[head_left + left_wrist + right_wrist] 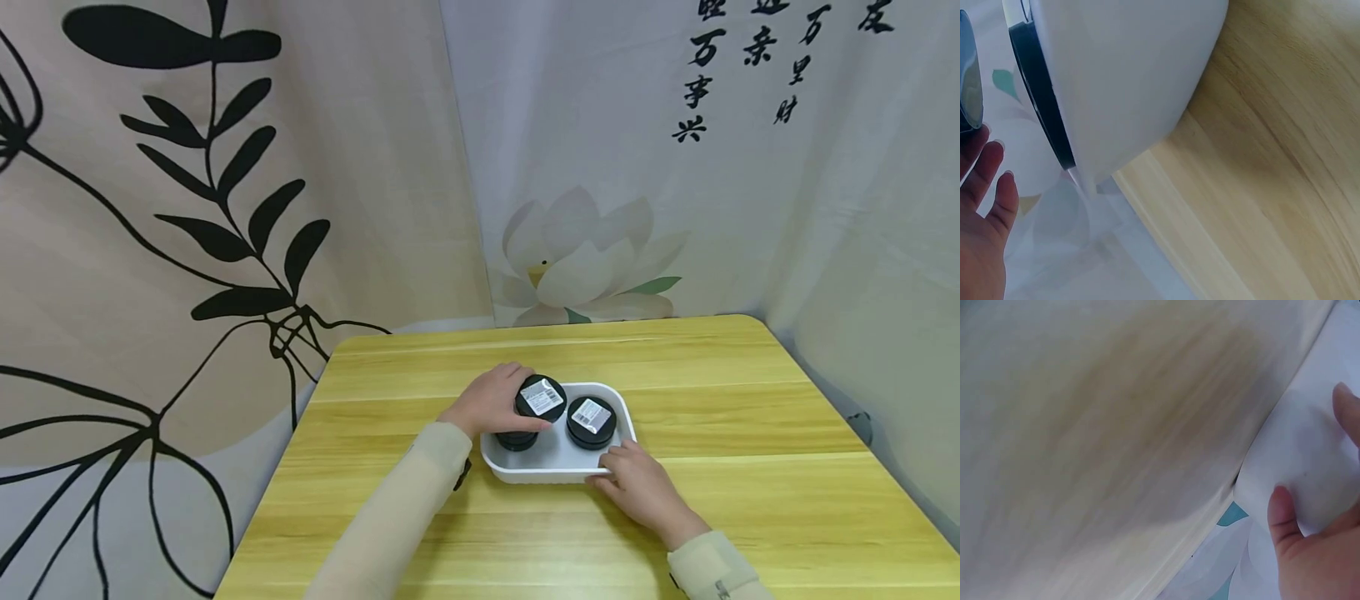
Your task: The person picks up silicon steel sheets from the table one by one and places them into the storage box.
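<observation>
A small white tray (536,476) lies on the table with several round black containers in it, some with white barcode labels. My left hand (498,404) grips one labelled black container (542,397) by its side, raised at the tray's left end. Just below it sits another black container (516,441), partly covered by the hand. To the right in the tray is a labelled black container (592,422). My right hand (636,483) holds the tray's near right rim, thumb and fingers on either side of the wall. In the right wrist view its fingers lie against the white tray (1310,456).
The yellow wood-grain table (720,400) stretches around the tray on all sides. Behind it hangs a pale curtain (375,167) with dark plant prints, a lotus and black writing. The table's far edge runs close to the curtain.
</observation>
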### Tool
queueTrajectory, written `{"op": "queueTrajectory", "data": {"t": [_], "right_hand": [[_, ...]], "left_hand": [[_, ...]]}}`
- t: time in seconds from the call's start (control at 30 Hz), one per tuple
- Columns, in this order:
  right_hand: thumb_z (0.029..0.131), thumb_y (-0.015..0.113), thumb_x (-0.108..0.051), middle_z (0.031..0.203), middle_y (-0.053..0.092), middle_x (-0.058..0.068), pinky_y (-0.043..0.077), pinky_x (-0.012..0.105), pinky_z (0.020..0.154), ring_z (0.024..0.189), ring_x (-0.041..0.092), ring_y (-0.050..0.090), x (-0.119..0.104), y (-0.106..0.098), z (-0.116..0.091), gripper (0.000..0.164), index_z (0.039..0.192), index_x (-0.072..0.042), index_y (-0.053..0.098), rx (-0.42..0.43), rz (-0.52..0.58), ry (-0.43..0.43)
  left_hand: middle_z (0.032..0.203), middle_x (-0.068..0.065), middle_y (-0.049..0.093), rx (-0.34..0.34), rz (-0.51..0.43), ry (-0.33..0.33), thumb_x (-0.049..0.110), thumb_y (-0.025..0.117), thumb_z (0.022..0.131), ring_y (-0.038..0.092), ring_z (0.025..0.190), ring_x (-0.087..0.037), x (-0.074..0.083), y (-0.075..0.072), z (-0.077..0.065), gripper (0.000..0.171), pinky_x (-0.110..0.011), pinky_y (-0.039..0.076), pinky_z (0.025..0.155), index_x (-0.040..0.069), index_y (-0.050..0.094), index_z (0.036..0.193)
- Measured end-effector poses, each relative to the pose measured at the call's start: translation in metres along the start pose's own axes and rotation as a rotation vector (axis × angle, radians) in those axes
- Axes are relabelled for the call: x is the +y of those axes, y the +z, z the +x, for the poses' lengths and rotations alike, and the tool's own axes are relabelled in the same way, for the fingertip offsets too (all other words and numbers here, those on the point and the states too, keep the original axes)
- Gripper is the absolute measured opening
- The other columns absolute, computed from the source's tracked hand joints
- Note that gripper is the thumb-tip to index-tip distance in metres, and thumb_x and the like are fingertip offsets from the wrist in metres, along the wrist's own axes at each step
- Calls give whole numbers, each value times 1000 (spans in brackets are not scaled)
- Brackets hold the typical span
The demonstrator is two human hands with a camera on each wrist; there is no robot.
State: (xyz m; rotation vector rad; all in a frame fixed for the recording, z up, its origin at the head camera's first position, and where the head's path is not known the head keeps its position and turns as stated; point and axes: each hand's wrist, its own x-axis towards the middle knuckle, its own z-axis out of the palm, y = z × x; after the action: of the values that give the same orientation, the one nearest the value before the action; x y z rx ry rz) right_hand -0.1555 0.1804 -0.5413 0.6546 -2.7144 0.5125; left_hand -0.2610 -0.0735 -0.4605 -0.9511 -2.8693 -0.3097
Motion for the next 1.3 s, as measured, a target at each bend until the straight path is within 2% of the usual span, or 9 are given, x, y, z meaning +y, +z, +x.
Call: {"op": "queueTrajectory", "data": {"t": [0.1,0.23,0.47,0.7,0.93,1.13,1.3], "right_hand": [[74,73,-40,75,55,-13,41,33,68,78,13,44,1,1,0,21,74,-22,61,-6,-3,3],[74,72,-40,76,55,-13,41,33,68,78,12,44,0,0,0,21,74,-22,62,-14,-1,9],[74,73,-39,74,54,-13,41,32,66,76,12,43,-2,-3,1,21,73,-22,61,-22,4,17],[75,71,-42,74,54,-13,40,30,65,75,11,42,-2,-2,1,23,73,-21,61,-40,-21,29],[74,72,-41,74,55,-13,40,31,65,75,11,42,-1,-4,0,23,74,-20,63,-37,-23,23],[75,72,-40,75,56,-13,40,30,65,75,11,42,-2,-4,0,22,75,-19,64,-34,-20,21],[75,73,-39,74,56,-13,40,30,64,74,10,41,-4,-4,0,22,75,-19,65,-33,-23,25]], "left_hand": [[119,5,48,-8,-11,6,82,54,58,45,107,-10,2,0,2,97,-33,41,90,18,44,130],[118,6,48,-9,-2,29,81,55,59,45,106,-9,4,2,5,95,-31,41,90,19,44,129],[113,8,49,28,8,79,85,50,57,46,102,-8,6,5,10,95,-29,41,87,20,47,125],[118,6,50,8,-1,78,83,51,59,47,105,-10,12,3,15,95,-31,41,88,20,46,128],[114,7,51,24,4,101,86,48,58,47,103,-9,15,4,22,96,-30,42,87,19,48,126],[111,9,50,-3,18,114,88,45,56,46,101,-7,15,7,25,94,-29,41,87,21,49,123],[115,8,50,-29,22,102,88,44,57,46,104,-8,15,7,26,97,-30,41,89,20,47,126]]}}
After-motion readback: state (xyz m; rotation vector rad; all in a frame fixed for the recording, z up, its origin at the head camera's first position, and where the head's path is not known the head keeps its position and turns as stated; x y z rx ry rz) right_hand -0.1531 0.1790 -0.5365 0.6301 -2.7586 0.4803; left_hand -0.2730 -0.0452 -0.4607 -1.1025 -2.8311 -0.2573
